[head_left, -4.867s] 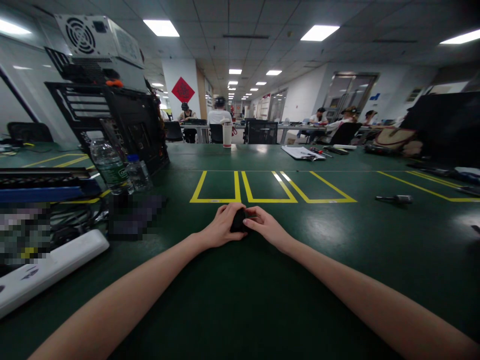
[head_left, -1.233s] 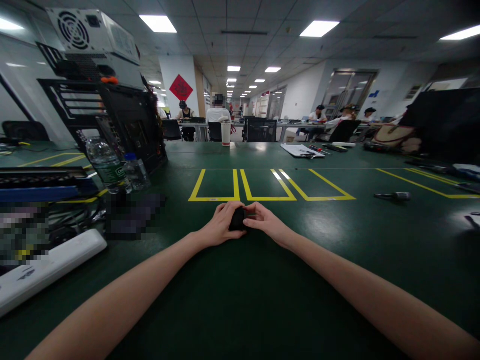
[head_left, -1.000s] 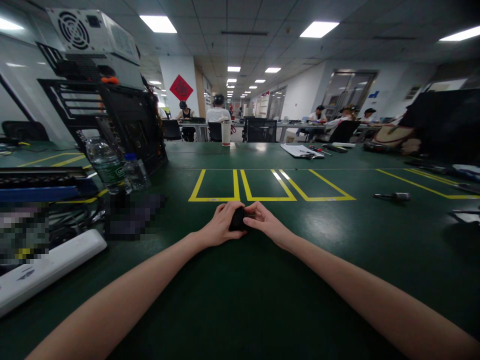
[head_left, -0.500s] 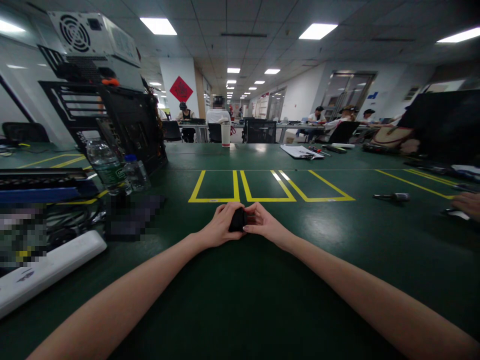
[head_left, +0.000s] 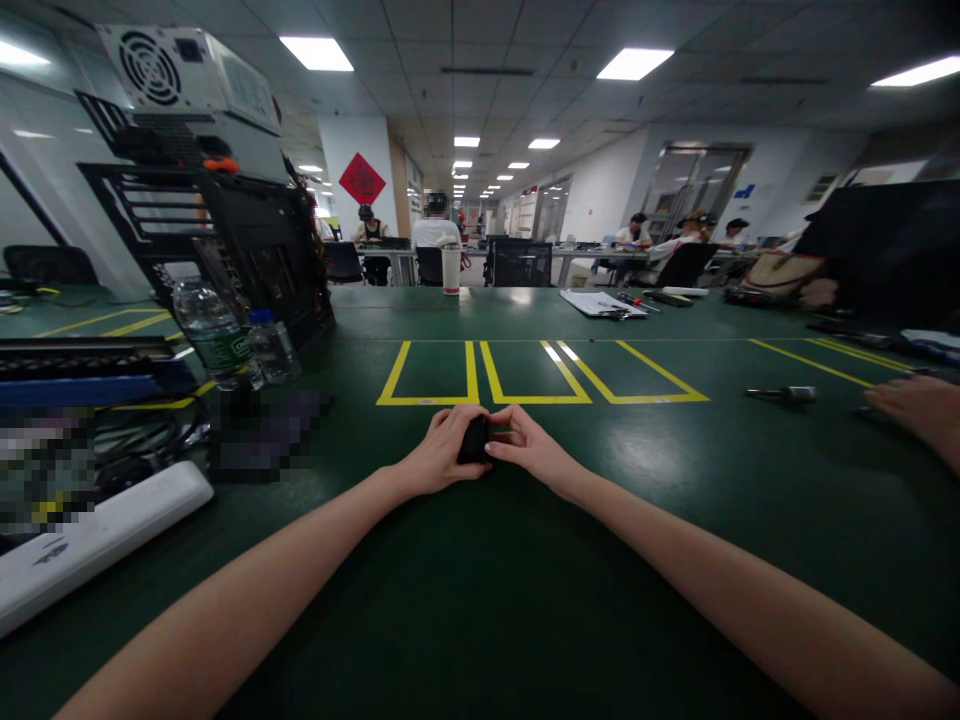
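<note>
A small black rounded object (head_left: 474, 440) stands on the green table (head_left: 480, 600), just in front of the yellow tape outlines (head_left: 532, 400). Its exact kind I cannot make out. My left hand (head_left: 446, 450) wraps round it from the left, thumb low and fingers over the top. From the right, the fingertips and thumb of my right hand (head_left: 521, 440) pinch at its right side. Fingers hide part of its edges.
To the left are a white power strip (head_left: 112, 540), water bottles (head_left: 210, 330) and an open computer case (head_left: 262, 250) with a power supply on top. A screwdriver-like tool (head_left: 781, 394), another person's hand (head_left: 919, 405) and a clipboard (head_left: 600, 303) lie right. A paper cup (head_left: 451, 270) stands behind.
My right fingers have shifted slightly on the black object's right side; my left hand keeps its place. At the right edge, the other person's hand has come further into view, moving left.
</note>
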